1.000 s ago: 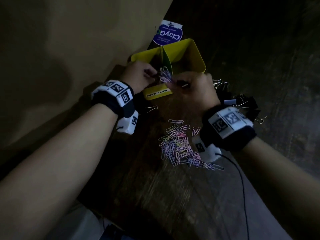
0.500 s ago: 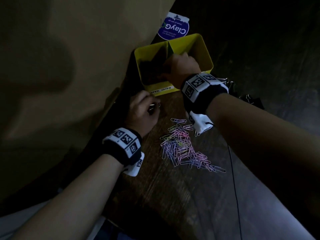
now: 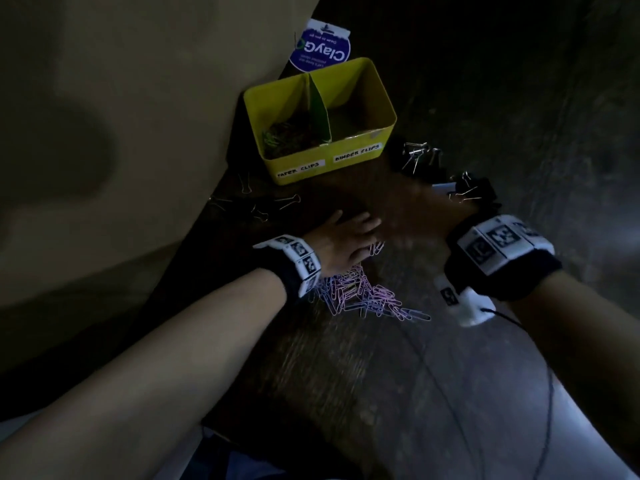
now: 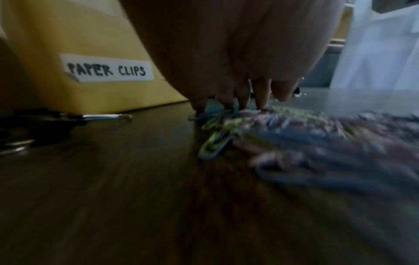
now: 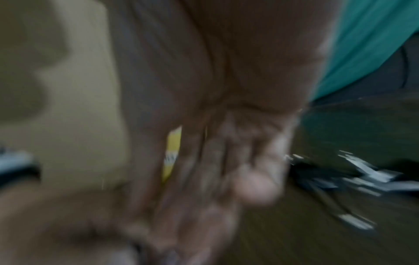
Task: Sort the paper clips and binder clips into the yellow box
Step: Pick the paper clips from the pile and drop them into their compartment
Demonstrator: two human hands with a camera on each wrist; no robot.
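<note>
Paper clips [image 3: 360, 292] piled on counter [image 3: 346, 375]; left hand [image 3: 341, 242] fingertips press them. Right hand [image 3: 415, 216] too blurred, can't tell grip

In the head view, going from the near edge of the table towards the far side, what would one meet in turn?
Pile of paper clips → left hand → yellow box → ClayGo label.

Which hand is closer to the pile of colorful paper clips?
Left. The left hand reaches over the paper clip pile, fingertips down at its far edge. The right hand, blurred, is beyond the pile, toward the yellow box.
</note>
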